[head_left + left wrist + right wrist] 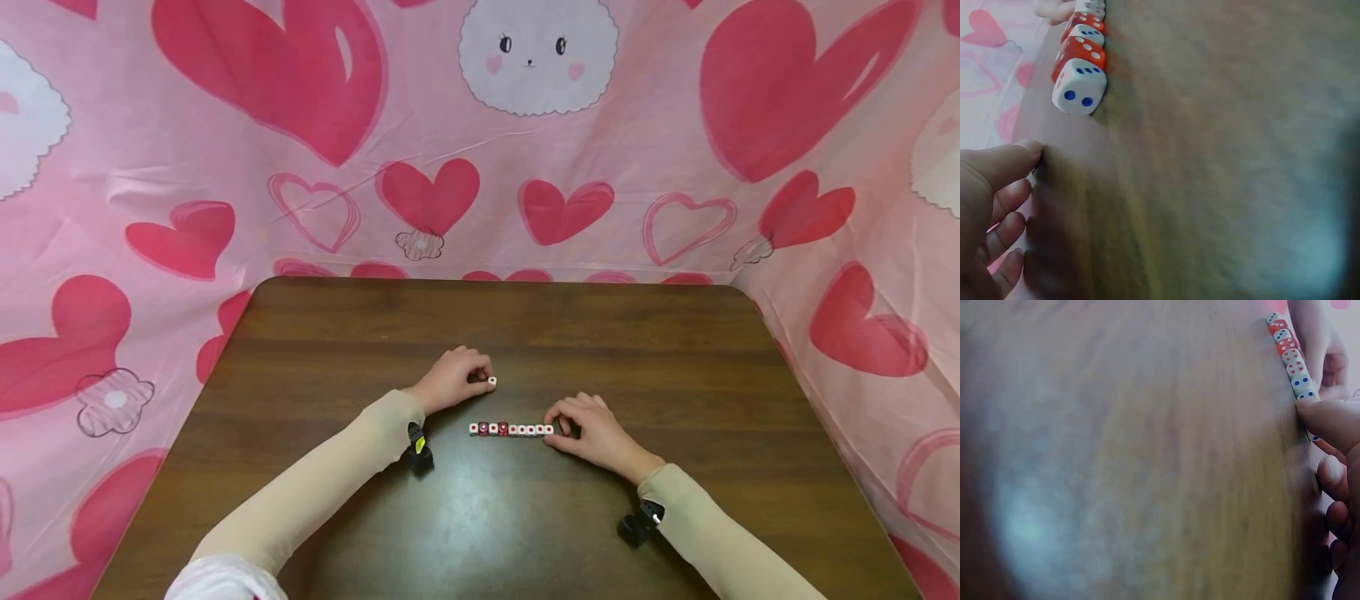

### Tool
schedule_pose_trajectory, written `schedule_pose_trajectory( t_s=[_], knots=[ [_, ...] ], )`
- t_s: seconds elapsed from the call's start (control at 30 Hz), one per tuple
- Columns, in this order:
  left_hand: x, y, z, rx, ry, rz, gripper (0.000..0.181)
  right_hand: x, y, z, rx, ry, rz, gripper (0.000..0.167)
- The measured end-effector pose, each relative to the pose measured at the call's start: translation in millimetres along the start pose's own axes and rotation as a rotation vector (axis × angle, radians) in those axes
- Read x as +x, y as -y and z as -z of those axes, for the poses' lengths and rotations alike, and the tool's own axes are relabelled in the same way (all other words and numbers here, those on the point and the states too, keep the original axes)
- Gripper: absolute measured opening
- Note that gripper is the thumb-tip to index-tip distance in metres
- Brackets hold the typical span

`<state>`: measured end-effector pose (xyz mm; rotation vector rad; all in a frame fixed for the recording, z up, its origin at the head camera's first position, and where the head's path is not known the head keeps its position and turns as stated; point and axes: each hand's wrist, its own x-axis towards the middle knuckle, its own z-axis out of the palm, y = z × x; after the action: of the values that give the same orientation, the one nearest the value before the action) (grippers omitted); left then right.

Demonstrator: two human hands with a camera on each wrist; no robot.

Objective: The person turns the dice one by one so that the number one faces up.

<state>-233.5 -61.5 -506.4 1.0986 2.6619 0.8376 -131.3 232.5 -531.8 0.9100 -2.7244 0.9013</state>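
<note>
A straight row of several dice [513, 430], white ones with two red among them, lies on the wooden table. My right hand [592, 432] pinches the white die at the row's right end between thumb and index finger. In the right wrist view the thumb partly covers that end of the row [1291, 359]. Farther back, above the row's left part, my left hand [456, 379] pinches a single white die [492, 381] at its fingertips. The left wrist view shows the white die at the row's left end [1080, 87], apart from the left hand; the pinched die is hidden there.
The brown table [525, 325] has rounded far corners. A pink cloth [495, 133] with hearts hangs behind it and along both sides. Black wrist straps with cameras sit on the left wrist [420, 454] and the right wrist [637, 525].
</note>
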Motion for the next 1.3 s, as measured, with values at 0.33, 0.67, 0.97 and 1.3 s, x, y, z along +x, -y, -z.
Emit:
schedule_pose_trajectory(
  t_s=[0.33, 0.67, 0.97, 1.3],
  knots=[
    [-26.7, 2.5, 2.5, 0.0, -0.01, 0.003, 0.012, 0.2, 0.7, 1.3, 0.012, 0.007, -0.006, 0.025],
    [-45.4, 3.6, 4.5, -0.039, -0.015, 0.028, 0.014, 0.0, -0.1, -0.4, 0.011, 0.02, -0.032, 0.026],
    [-51.7, 4.2, 4.1, -0.045, -0.016, 0.023, 0.015, -0.4, -0.2, -2.7, 0.013, 0.006, -0.019, 0.027],
    [-69.7, -0.3, 8.4, -0.034, 0.016, -0.003, 0.014, 0.8, 2.0, 1.5, 0.022, 0.025, -0.048, 0.025]
  ],
)
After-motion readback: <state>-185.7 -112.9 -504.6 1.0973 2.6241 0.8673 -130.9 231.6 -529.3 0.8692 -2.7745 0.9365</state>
